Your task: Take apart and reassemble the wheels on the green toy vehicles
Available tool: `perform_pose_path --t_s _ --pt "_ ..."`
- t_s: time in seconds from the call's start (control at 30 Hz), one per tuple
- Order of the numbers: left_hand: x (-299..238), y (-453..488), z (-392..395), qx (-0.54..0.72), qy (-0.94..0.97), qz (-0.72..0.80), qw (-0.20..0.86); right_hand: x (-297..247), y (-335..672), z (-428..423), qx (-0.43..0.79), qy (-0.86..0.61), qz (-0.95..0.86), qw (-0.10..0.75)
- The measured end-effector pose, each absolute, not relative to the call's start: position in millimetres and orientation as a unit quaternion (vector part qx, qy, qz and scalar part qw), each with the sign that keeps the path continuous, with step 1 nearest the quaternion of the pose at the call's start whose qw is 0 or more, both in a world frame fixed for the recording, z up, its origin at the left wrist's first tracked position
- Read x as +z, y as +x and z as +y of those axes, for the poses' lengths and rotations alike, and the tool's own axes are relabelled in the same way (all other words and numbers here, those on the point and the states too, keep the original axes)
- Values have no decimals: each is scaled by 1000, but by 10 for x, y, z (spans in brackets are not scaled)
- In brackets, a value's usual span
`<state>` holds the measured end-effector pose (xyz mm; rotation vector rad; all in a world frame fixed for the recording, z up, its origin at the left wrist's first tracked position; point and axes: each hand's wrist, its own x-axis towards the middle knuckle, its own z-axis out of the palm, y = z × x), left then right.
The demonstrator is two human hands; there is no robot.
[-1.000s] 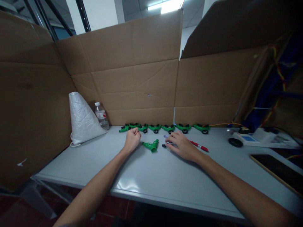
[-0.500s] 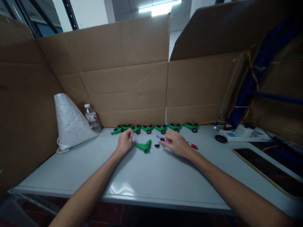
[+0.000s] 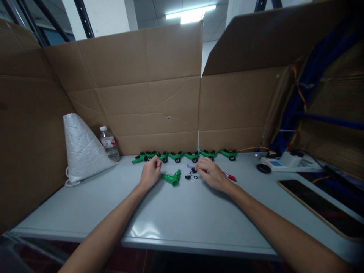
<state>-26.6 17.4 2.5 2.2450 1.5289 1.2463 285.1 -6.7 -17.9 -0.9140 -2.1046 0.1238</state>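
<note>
My left hand [image 3: 150, 173] is closed, thumb against curled fingers, to the left of a loose green plastic fitting [image 3: 172, 178] with a round open mouth. Whether anything is inside that hand is hidden. My right hand [image 3: 211, 173] reaches down with bent fingers pinched together over a cluster of small parts. Among these are a small black piece [image 3: 187, 177], a black ring [image 3: 195, 177] and a pale ring [image 3: 193, 181]. A dark bit shows at its fingertips, too small to name. A red-ended pen [image 3: 229, 176] lies partly under the right hand.
A row of green fittings with black round parts [image 3: 192, 156] lines the cardboard wall [image 3: 148, 106]. A silvery bag [image 3: 83, 151] and water bottle [image 3: 109, 144] stand left. To the right are a power strip [image 3: 301, 163], a black ring-shaped item [image 3: 264, 168] and a phone [image 3: 318, 206].
My right fingers have drawn together and shifted slightly, uncovering more of the small rings and black parts. My left hand stays closed, almost in place. The view has tilted slightly.
</note>
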Motion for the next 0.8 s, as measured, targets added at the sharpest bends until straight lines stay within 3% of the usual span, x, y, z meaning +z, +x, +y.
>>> perform_pose_path --t_s 0.13,0.47,0.63,0.8 --pt "110 -221 105 431 734 521 66 -157 2825 -104 18 -395 -828 398" --pt "195 -256 62 465 699 532 110 -91 2824 -209 -4 -451 -754 477" --pt "249 -262 58 486 706 498 131 -45 2817 -175 -47 -475 -746 465" --pt "249 -257 24 500 687 495 181 -50 2834 -173 11 -525 -708 472"
